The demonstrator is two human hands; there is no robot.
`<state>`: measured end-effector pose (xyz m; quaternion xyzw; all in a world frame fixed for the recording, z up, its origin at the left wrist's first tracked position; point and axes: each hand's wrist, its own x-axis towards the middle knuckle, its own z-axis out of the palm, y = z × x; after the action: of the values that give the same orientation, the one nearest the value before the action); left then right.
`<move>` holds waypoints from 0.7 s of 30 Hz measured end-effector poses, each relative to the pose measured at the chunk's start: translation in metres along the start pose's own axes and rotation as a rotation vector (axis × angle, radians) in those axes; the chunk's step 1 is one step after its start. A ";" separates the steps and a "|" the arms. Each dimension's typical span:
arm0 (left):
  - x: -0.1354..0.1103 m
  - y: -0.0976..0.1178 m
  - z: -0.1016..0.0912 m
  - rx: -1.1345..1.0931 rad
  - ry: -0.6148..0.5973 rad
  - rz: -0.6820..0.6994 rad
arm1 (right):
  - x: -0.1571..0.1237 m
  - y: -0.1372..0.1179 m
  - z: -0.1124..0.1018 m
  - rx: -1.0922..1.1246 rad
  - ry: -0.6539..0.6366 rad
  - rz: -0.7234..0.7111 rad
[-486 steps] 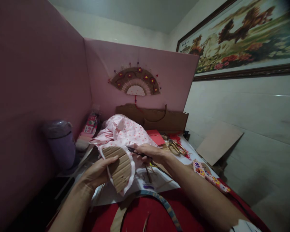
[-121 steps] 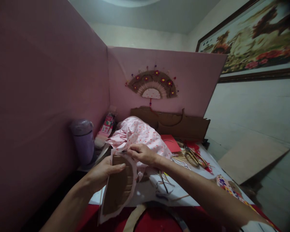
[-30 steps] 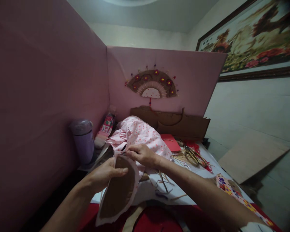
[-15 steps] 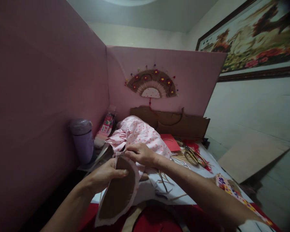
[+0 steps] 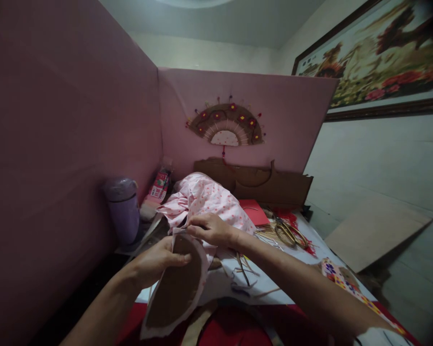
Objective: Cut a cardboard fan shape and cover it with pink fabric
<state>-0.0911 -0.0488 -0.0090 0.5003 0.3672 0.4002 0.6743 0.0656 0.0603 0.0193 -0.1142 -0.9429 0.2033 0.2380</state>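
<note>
A brown cardboard half-disc (image 5: 178,286) with pale fabric folded over its edge hangs tilted in front of me. My left hand (image 5: 162,257) grips it from the left, thumb lying on the cardboard face. At its upper corner my right hand (image 5: 209,228) pinches the fabric edge, fingers closed together. Whether anything small sits between those fingertips is hidden. Right behind both hands lies a heap of white cloth with pink dots (image 5: 212,197).
A purple tumbler (image 5: 124,214) stands at left. Gold-handled scissors (image 5: 288,234), red paper (image 5: 254,212) and thin sticks lie at right. Cardboard (image 5: 285,190) leans at the back below a decorated fan (image 5: 225,122) on the pink panel (image 5: 292,115). A red round object (image 5: 234,329) is at the front edge.
Almost nothing differs. The lower end of the half-disc has shifted very slightly left; both hands keep their hold.
</note>
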 end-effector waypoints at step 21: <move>0.004 0.006 0.008 0.009 0.100 -0.025 | 0.000 0.000 -0.003 -0.044 0.037 -0.013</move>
<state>-0.0835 -0.0467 -0.0021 0.4778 0.4085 0.4147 0.6579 0.0666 0.0617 0.0215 -0.1170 -0.9433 0.1788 0.2542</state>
